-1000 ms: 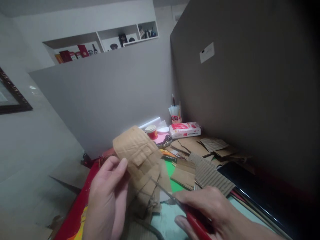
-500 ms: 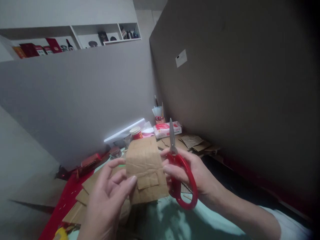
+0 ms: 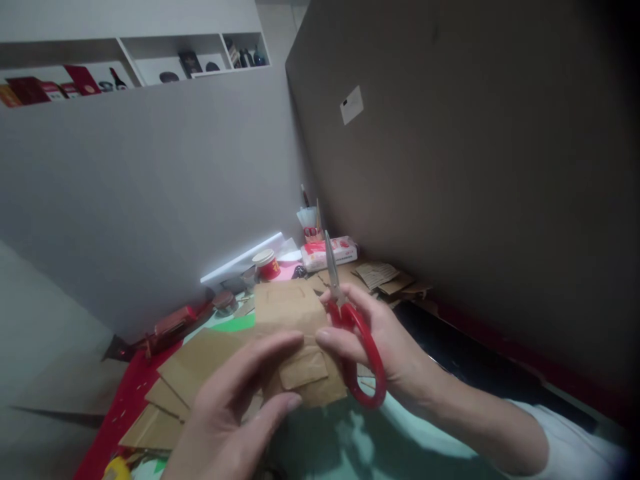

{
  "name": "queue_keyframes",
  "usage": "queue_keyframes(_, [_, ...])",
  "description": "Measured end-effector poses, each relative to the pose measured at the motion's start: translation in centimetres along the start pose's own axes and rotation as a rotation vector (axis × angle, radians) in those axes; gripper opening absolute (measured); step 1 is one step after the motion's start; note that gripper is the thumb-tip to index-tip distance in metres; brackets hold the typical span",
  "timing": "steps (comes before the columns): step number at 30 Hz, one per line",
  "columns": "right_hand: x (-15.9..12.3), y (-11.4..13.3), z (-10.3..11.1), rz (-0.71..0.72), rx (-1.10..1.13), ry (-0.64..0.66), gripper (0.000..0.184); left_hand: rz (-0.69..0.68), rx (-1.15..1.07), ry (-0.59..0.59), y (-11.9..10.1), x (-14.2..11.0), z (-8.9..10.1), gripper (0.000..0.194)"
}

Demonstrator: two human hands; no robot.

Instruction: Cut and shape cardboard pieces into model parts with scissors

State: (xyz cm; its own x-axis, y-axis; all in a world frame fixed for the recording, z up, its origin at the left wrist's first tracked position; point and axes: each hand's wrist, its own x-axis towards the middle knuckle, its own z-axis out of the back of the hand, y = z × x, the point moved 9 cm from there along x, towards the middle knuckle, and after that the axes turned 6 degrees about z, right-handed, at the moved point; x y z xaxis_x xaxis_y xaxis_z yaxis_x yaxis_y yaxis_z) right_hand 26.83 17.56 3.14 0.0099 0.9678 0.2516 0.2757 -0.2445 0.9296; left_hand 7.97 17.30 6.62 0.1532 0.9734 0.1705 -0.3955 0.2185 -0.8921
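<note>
A folded piece of brown cardboard [image 3: 287,313] is held up in front of me, with a small rectangular cardboard patch [image 3: 304,371] on its near face. My left hand [image 3: 240,400] grips its lower left part, fingers across the front and thumb at the bottom edge. In my right hand [image 3: 373,333] is a pair of red-handled scissors [image 3: 367,360], blades together and pointing up. The right thumb also presses on the cardboard's right side. The fingers behind the cardboard are hidden.
Cardboard sheets [image 3: 200,360] lie at left on the table, with more scraps [image 3: 385,277] at the back right. Behind stand a red paper cup [image 3: 267,265], a pack of tissues [image 3: 330,253] and a pen holder [image 3: 313,230]. A yellow object [image 3: 119,469] sits at lower left.
My left hand has moved right, its fingers now lying across the cardboard's front. The cardboard has tilted, showing more of its upper part. The view has shifted slightly; the scissors stay in my right hand.
</note>
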Motion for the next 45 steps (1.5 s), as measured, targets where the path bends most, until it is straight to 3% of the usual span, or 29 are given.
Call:
queue_keyframes(4, [-0.2, -0.1, -0.2, -0.018, 0.0, 0.006, 0.057, -0.045, 0.09, -0.039, -0.8, -0.1, 0.1, 0.012])
queue_keyframes(10, [-0.4, 0.5, -0.9, 0.077, -0.084, 0.051, 0.054, -0.038, -0.007, -0.147, -1.1, -0.6, 0.5, 0.003])
queue_keyframes(19, [-0.7, 0.0, -1.4, 0.103, 0.153, 0.086, 0.063, -0.032, -0.095, -0.344, -1.0, -1.2, 1.6, 0.01])
queue_keyframes(24, [-0.7, 1.7, 0.0, 0.357, -0.083, -0.012, 0.048, 0.062, -0.132, -0.298, -0.1, -0.8, 1.2, 0.008])
queue_keyframes(30, [-1.6, 2.8, -0.5, 0.474, -0.226, 0.014, 0.043, 0.067, -0.109, -0.275, 0.1, -0.4, 0.7, 0.008])
queue_keyframes(38, [-1.9, 2.1, -2.5, 0.466, -0.416, 0.197, 0.041, 0.13, -0.188, -0.066, 0.6, -0.1, -1.4, 0.014])
queue_keyframes(45, [-1.0, 0.9, -2.8, 0.261, -0.179, 0.214, 0.035, 0.093, -0.134, -0.032, 0.8, 0.1, -1.5, 0.014])
